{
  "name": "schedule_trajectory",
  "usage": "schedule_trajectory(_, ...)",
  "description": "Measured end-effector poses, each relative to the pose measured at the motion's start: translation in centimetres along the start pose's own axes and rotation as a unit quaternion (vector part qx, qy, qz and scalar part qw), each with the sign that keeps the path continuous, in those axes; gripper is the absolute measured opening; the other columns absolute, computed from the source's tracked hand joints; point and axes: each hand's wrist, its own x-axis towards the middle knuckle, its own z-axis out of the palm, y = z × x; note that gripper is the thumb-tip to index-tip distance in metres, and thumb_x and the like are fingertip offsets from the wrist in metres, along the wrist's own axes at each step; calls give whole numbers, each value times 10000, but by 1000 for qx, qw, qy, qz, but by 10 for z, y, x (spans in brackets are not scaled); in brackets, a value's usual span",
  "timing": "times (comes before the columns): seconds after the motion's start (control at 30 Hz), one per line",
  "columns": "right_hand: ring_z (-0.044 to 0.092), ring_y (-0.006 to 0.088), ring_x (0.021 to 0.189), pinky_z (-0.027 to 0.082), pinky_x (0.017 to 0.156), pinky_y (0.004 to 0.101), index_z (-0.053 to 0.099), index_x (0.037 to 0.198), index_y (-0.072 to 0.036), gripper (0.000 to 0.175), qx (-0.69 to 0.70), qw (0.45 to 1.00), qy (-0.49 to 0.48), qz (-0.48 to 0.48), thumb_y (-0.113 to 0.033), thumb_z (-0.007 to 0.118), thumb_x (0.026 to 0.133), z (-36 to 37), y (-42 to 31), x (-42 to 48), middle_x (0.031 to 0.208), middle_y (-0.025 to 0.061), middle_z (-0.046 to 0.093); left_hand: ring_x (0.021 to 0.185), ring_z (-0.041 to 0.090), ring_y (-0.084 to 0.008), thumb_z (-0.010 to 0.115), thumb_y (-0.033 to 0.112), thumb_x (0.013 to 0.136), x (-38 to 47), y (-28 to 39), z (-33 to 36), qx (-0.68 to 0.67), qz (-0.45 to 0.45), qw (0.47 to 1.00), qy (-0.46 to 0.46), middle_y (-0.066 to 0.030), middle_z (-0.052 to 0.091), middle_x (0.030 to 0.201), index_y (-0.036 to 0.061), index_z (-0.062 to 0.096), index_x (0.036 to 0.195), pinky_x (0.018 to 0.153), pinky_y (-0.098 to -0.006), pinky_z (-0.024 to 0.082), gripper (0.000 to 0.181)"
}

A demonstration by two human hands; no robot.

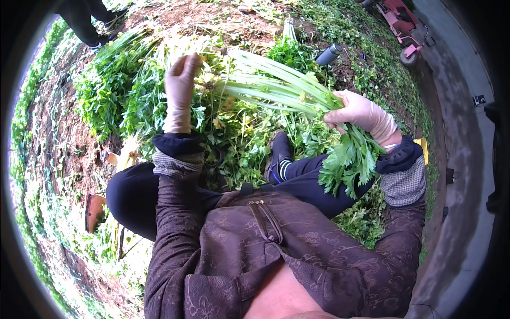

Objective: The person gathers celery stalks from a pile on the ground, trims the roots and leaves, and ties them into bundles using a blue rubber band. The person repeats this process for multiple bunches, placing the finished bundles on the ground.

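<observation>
My right hand (356,113), in a thin pale glove, grips a bunch of celery (279,81) just below its leaves. The pale stalks stretch out to the left, and the leafy tops hang down over my thigh. My left hand (181,85), gloved too, is raised left of the stalk ends, apart from the bunch. Its fingers are curled and blurred; whether something small is pinched there cannot be told. Beneath both hands lies a litter of loose celery leaves and stalks (243,135), some yellowed.
Celery heaps (115,79) lie at the left, near another person's legs (85,20). Ahead are an upended celery bunch (289,36) and a grey bottle (329,54). A hatchet-like blade (94,212) is beside my left knee. A red vehicle (402,24) stands beside a paved strip (458,131).
</observation>
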Motion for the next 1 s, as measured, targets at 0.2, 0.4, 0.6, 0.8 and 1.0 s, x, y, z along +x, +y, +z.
schedule_trajectory(0.2,541,54,583,445,551,198,576,1066,-2,371,-28,998,12,-53,-241,730,828,6,-2,7,757,11,610,930,626,-188,662,370,896,-46,16,88,245,131,912,-302,-82,698,973,-3,671,1037,848,-329,484,399)
schedule_trajectory(0.4,529,48,585,434,540,190,566,1094,-1,419,-10,997,27,-64,-253,740,808,9,-4,1,778,6,606,784,600,-77,601,125,959,-53,10,105,-33,-89,960,-263,-25,672,860,6,648,997,709,-230,498,133)
schedule_trajectory(0.6,523,46,562,432,518,185,559,1122,0,430,11,998,12,-63,-236,729,804,10,-6,-2,776,1,601,872,600,-99,677,175,903,-60,5,104,151,187,928,-283,-60,665,944,18,659,1021,721,-233,502,197)
schedule_trajectory(0.8,586,77,727,488,647,229,562,1175,16,423,-4,999,-2,-53,-184,708,832,5,-2,3,890,13,632,700,606,-92,623,169,946,-58,11,104,-34,-51,978,-202,-5,676,813,49,672,965,664,-231,502,131)
schedule_trajectory(1.0,562,52,598,453,527,187,551,1195,12,464,-13,998,30,-58,-197,704,810,-4,9,0,798,14,621,449,379,-24,582,252,971,8,-17,11,-232,-88,968,18,53,521,606,69,650,899,374,-212,259,208)
